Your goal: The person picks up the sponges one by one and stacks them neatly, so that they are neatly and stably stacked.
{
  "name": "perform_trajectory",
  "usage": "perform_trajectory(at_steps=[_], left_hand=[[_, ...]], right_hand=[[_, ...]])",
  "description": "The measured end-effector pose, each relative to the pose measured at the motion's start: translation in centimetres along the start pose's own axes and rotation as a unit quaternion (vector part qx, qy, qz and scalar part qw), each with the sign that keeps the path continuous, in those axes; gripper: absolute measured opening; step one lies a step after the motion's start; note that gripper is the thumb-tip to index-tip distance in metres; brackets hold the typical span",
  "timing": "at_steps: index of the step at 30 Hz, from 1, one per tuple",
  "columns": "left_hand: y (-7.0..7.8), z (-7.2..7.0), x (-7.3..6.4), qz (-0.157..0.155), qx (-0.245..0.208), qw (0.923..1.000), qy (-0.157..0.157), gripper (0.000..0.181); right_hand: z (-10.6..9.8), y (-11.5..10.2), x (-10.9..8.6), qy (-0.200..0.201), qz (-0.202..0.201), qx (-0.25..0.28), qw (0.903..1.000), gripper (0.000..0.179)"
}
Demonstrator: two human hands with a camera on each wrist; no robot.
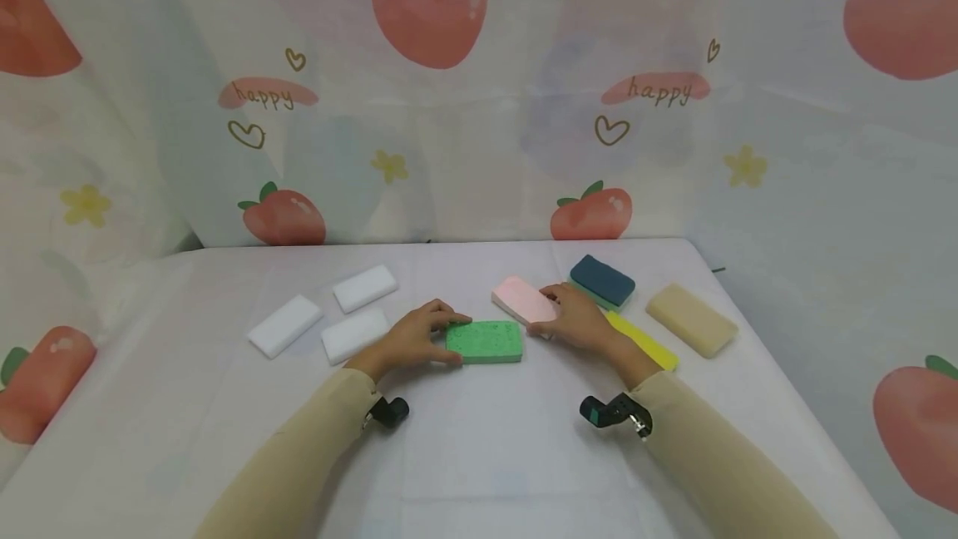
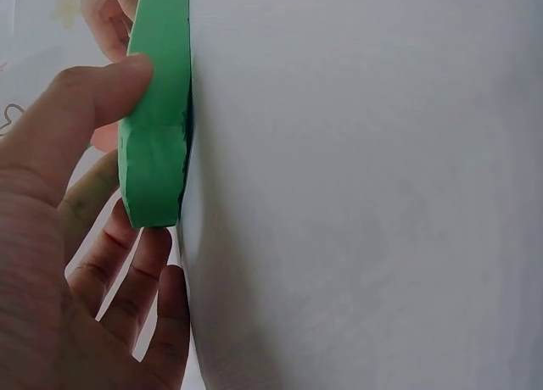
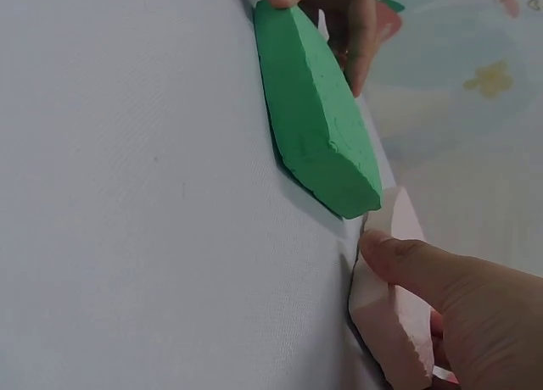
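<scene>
A green sponge (image 1: pixel 485 343) lies flat at the middle of the table, and my left hand (image 1: pixel 412 337) pinches its left end. In the left wrist view the thumb (image 2: pixel 127 80) presses on the sponge's near side. Just behind and to the right sits a pale pink sponge (image 1: pixel 520 297), set at a slant. My right hand (image 1: pixel 580 321) grips the pink one by its right end, thumb on the near side and fingers on the far side. Seen from the right wrist, the pink block (image 3: pixel 392 314) stands close to a corner of the green block (image 3: pixel 314 110).
Three white sponges (image 1: pixel 285 326) lie left of my left hand. Beyond my right hand are a dark blue sponge with a green underside (image 1: pixel 603 279), a yellow sponge (image 1: pixel 647 344) partly hidden by that hand, and a tan sponge (image 1: pixel 692 320). A printed cloth (image 1: pixel 479 190) hangs behind the table.
</scene>
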State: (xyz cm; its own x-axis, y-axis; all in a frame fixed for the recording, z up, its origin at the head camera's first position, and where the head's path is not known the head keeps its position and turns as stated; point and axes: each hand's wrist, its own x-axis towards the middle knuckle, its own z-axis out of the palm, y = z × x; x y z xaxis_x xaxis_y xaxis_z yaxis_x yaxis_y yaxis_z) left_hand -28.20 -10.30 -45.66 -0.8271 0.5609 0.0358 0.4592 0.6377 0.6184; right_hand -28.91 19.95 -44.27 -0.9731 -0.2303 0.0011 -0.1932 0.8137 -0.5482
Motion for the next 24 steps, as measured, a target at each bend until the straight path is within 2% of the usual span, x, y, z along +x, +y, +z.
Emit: perform_trajectory(at_steps=[13, 24], left_hand=[[-0.19, -0.06, 0.05, -0.003, -0.005, 1.0, -0.005, 0.062], [-0.12, -0.14, -0.05, -0.009, -0.007, 0.9999, -0.011, 0.062]], right_hand=[[0.13, 0.03, 0.02, 0.006, 0.025, 0.021, 0.9995, 0.073], [-0.17, -0.42, -0.08, 0.02, -0.001, 0.002, 0.9998, 0.07]])
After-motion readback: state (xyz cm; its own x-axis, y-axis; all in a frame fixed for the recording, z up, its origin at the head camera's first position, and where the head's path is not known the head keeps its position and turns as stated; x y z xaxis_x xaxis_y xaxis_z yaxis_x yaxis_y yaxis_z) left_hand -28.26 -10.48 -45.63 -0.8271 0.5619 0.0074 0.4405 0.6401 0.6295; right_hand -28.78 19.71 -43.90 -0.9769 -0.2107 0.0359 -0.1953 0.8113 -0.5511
